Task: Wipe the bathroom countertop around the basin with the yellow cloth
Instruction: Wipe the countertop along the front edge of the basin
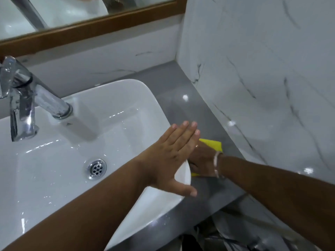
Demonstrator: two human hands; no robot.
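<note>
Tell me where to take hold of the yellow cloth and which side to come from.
Take the far corner of the yellow cloth, from the marble-wall side. That corner shows bare past the right hand, which lies flat on the rest; the basin and left hand block the other side.

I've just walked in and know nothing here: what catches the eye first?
A bright yellow cloth lies on the grey countertop, pressed under the right hand beside the glossy white basin. The left hand hovers open over the basin's rim. A shiny chrome tap stands at left.
</note>
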